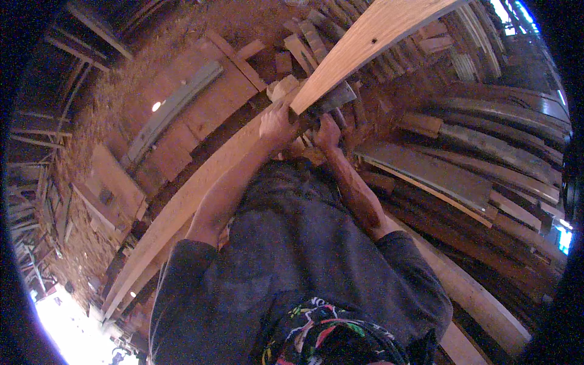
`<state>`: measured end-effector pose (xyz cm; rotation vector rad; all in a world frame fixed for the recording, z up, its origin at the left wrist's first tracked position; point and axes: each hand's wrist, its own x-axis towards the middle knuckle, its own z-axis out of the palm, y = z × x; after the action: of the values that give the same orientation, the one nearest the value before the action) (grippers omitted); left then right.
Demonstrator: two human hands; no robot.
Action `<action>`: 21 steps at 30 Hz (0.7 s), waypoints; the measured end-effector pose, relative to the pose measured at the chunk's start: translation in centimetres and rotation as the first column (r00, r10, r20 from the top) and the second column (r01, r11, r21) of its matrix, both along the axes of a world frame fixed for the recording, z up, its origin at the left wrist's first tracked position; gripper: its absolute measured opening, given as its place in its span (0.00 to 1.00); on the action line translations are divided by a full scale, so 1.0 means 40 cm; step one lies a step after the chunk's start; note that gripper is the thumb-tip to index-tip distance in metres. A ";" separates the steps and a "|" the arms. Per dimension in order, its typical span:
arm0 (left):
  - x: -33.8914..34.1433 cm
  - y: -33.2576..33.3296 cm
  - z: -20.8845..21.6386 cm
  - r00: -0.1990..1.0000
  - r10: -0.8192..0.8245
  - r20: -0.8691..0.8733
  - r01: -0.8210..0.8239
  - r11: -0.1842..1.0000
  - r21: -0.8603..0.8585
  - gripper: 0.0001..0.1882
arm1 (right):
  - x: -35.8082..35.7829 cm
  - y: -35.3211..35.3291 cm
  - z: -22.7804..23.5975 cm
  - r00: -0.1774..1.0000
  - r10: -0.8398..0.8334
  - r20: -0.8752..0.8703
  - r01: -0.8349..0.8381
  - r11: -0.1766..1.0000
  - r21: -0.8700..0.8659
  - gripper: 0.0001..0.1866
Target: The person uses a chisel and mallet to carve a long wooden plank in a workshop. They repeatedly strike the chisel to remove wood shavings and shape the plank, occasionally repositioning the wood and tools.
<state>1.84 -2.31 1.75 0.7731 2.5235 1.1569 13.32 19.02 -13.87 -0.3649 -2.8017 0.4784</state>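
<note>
Both my hands are closed, side by side in front of my waist. My left hand (278,128) is at the near end of a pale plank (356,52), beside a long board (201,173). Its fingertips are turned away, so what they grip is hidden. My right hand (327,132) is wrapped round a dark tool with a boxy grey metal part (338,97), right of the plank's end. Shadow hides the tool's lower side. The plank has a small dark knot and runs away to the upper right. The long board slants down to the lower left, past my left forearm.
Stacked timber (486,152) fills the right side. On the left, a grey beam (176,112) lies across brown boards (167,152), with wood shavings (91,243) around them. Short offcuts (304,45) lie beyond my hands. Another long board (468,292) passes at the lower right.
</note>
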 end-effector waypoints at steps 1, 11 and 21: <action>-0.005 0.013 -0.012 0.999 -0.004 0.052 0.006 0.999 -0.042 0.34 | 0.012 0.005 -0.018 1.000 -0.010 0.014 0.010 1.000 0.012 0.32; -0.031 0.017 -0.138 0.998 0.025 -0.055 -0.029 0.997 -0.075 0.39 | -0.014 -0.095 0.032 0.970 -0.051 0.239 0.062 0.997 -0.037 0.25; -0.031 0.032 -0.091 0.999 -0.039 0.005 0.039 0.999 0.007 0.31 | 0.024 -0.065 -0.058 0.970 -0.068 0.235 0.052 0.996 0.072 0.18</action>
<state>0.58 -1.02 -1.89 0.8162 2.4906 1.1538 14.27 16.40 -16.18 -0.5228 -3.0167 0.3491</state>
